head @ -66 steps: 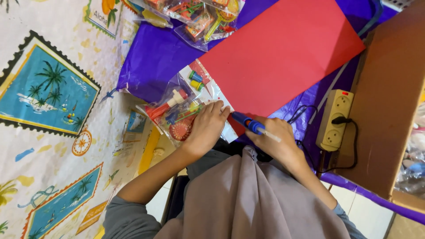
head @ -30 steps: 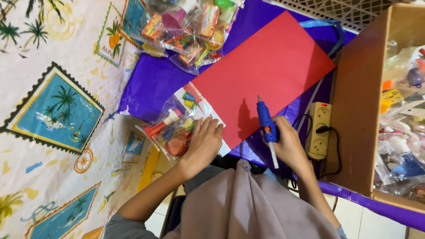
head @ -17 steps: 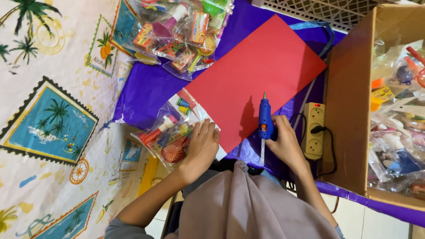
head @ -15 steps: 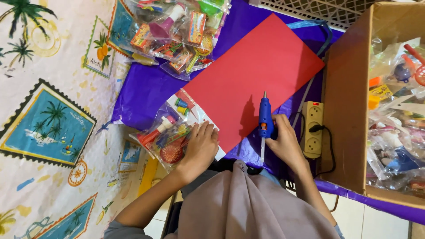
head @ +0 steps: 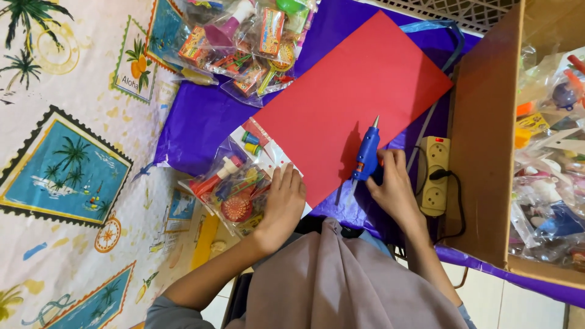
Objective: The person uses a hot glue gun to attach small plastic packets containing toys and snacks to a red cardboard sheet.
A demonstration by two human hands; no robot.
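Note:
My right hand grips a blue glue gun with its nozzle pointing up over a red sheet of paper. The sheet lies on a purple cloth. My left hand rests flat, fingers together, on a clear plastic packet of small toys at the sheet's lower left corner.
More clear packets of toys lie at the top. A cream power strip with a black plug sits right of my right hand. A brown cardboard box full of bagged toys stands at the right. A patterned tablecloth covers the left.
The glue gun turned from lying across near my body to pointing up over the red sheet's edge. My left hand stayed on the toy packet. The view shifted.

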